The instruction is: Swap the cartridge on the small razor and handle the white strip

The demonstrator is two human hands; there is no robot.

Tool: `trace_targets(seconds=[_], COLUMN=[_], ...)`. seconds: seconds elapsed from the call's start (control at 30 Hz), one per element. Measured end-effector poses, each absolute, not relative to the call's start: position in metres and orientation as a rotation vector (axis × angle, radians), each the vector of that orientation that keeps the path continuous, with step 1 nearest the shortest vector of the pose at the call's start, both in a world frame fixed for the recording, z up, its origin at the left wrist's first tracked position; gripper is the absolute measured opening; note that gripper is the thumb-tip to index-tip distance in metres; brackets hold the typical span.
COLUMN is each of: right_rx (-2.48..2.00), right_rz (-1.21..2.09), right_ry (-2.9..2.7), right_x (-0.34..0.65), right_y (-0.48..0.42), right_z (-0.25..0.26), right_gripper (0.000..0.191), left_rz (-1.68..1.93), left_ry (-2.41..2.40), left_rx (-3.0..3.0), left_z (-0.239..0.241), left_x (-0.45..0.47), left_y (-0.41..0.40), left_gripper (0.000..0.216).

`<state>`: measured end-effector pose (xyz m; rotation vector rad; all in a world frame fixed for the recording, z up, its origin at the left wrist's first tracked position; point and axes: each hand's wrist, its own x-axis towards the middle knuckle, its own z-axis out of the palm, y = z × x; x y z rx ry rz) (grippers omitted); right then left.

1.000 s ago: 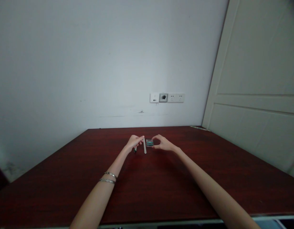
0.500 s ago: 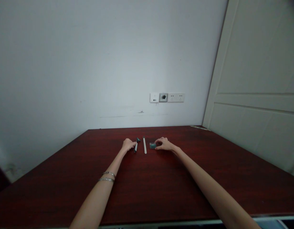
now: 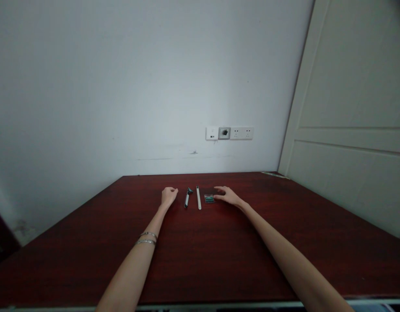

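Observation:
A razor (image 3: 187, 199) with a dark head and a white-and-black handle lies on the table. To its left, my left hand (image 3: 169, 196) is apart from it, with fingers curled in and nothing seen in them. Right of the razor lies a long, narrow whitish strip (image 3: 198, 198) with a dark far end. Beyond that rests a small clear case (image 3: 209, 199) with something green inside. My right hand (image 3: 226, 195) is at the case's right edge, thumb and fingers apart; whether the thumb touches it I cannot tell.
The dark red wooden table (image 3: 200, 260) runs back to a white wall (image 3: 154, 86). Sockets and a switch plate (image 3: 229, 133) are set in the wall. A pale panelled door (image 3: 349, 108) stands at the right. A thin strip (image 3: 274, 175) lies at the back right corner.
My left hand has let go of the razor and moved left. My right hand has opened and drawn slightly right from the clear case, which now lies flat. The view has shifted slightly.

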<state>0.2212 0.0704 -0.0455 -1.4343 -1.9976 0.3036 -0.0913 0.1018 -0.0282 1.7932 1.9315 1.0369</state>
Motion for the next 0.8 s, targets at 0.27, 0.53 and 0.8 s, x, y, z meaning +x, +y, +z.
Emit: trace_targets(seconds=[0.27,0.53,0.8], right_rx=[-1.610,-1.828,-1.790], right_rz=[-0.104,-0.144,-0.110], right_ry=[-1.927,-1.945,-1.941], right_x=[0.267,0.282,0.283], right_y=[0.067,0.067,0.066], right_z=[-0.054,-0.061,-0.060], right_gripper=[0.036,0.041,0.042], left_rz=[0.898,0.631,0.596], left_ry=[1.926,2.008,2.002], left_rx=[2.108,2.389,2.442], left_z=[-0.036,-0.045,-0.046], left_x=[-0.086,-0.082,-0.080], left_y=[0.096,0.092,0.095], left_gripper=[0.027,0.034,0.033])
